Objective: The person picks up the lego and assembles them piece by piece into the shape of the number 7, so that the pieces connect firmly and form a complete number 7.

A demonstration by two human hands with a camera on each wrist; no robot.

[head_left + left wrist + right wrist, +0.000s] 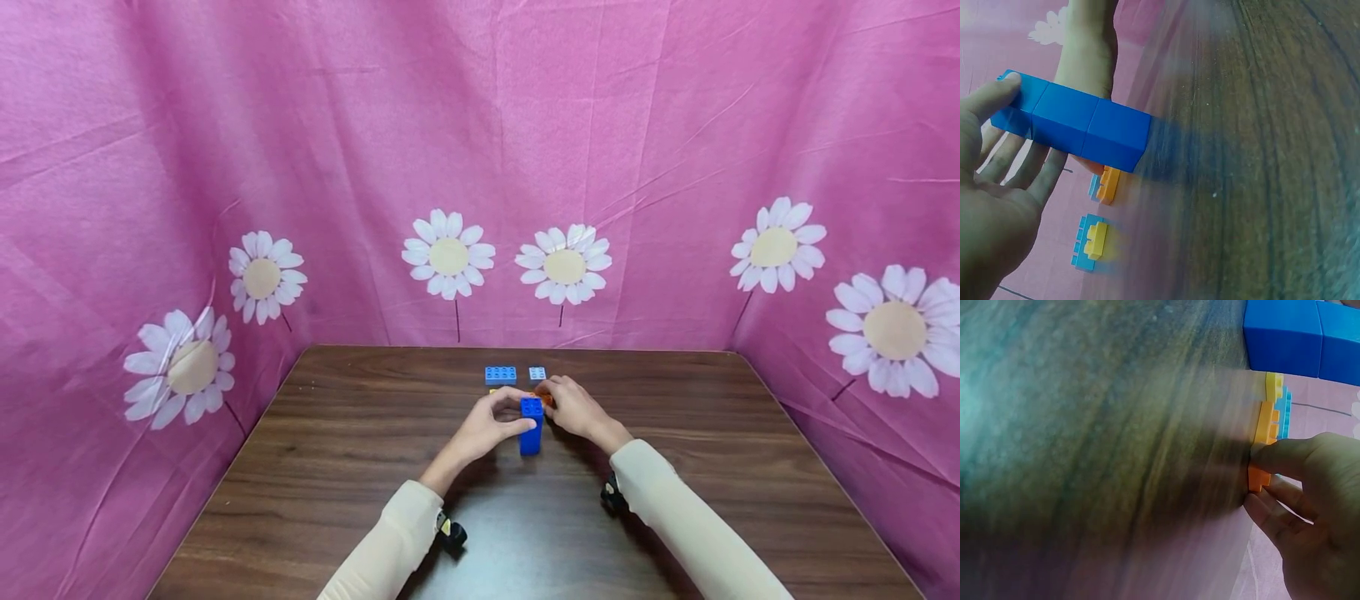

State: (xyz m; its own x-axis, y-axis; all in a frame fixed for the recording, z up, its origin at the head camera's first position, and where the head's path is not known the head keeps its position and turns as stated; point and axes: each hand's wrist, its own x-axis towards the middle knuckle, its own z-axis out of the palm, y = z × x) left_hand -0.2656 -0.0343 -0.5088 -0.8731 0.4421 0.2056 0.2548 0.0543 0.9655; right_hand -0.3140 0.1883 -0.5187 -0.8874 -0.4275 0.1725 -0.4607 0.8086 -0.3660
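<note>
Viewing the table [337, 467] from the person's side, we attend to the orange brick [1264, 428] and its bearing from the right hand [577, 407]. The brick lies low at the table, its long axis running left to right, beyond the blue tower [530, 433] and slightly to its right. The right hand is the nearer: we see thumb and fingers pinching the brick's right part, while its left part extends free of the grip. The left hand [482, 428] holds the tower from the left, thumb on the near face and fingers behind, so that the tower's three blocks stand with their long axis vertical, at right angles to the brick's. Whether the tower's base touches the table, we cannot tell. Left of the orange brick we note a yellow brick [1271, 387]; farther back stand a longer light-blue brick [500, 376] and, to its right, a smaller pale-blue brick [537, 373].
</note>
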